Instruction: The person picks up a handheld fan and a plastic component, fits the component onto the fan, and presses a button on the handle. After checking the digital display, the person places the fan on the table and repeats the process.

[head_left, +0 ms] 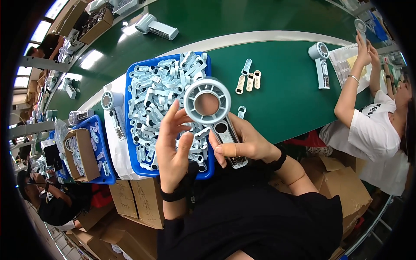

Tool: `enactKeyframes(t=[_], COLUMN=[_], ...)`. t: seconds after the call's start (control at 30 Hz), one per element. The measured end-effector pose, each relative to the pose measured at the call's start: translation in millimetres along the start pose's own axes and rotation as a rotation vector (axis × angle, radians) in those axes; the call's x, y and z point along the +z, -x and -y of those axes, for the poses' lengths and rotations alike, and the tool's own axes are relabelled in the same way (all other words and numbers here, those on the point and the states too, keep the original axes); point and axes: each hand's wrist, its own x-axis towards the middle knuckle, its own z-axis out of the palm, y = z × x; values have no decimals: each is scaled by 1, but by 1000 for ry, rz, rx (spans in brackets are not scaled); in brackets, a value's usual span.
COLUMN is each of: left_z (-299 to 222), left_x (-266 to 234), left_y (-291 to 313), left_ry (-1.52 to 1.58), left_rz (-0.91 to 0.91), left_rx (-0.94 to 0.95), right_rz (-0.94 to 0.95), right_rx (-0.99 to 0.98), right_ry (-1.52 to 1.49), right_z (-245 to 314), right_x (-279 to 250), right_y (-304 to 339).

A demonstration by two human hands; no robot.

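Observation:
A pale blue handheld fan (222,99) with a round, slotted head is held up in front of me. My right hand (248,139) wraps round its handle, the thumb lying across the front near a dark oval window and a round button. The lower end of the handle looks uncovered, with inner parts showing. My left hand (174,145) is beside the fan's head, fingers apart, holding nothing; whether a fingertip touches the rim I cannot tell. Behind both hands stands a blue tray (128,113) heaped with small pale blue cover pieces (160,93), each with a dark oval.
Several loose cover pieces (250,81) lie on the green table (286,108) right of the tray. Other fans, one (156,27) at the back, one (320,65) at right, lie about. A co-worker (368,117) sits at right. Cardboard boxes (138,201) stand below the table.

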Motion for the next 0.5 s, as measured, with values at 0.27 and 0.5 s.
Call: enactKeyframes(t=[0.27,0.5], left_z=[24,33], left_x=[-43,-46], left_y=[19,19], left_ry=[-942,-953], left_rz=[-33,66], left_rx=[-58,19], right_rz=[-138,-558], right_rx=[-104,-200], right_ry=[329,481], right_z=[7,28], right_x=[-22,-76], right_y=[0,10])
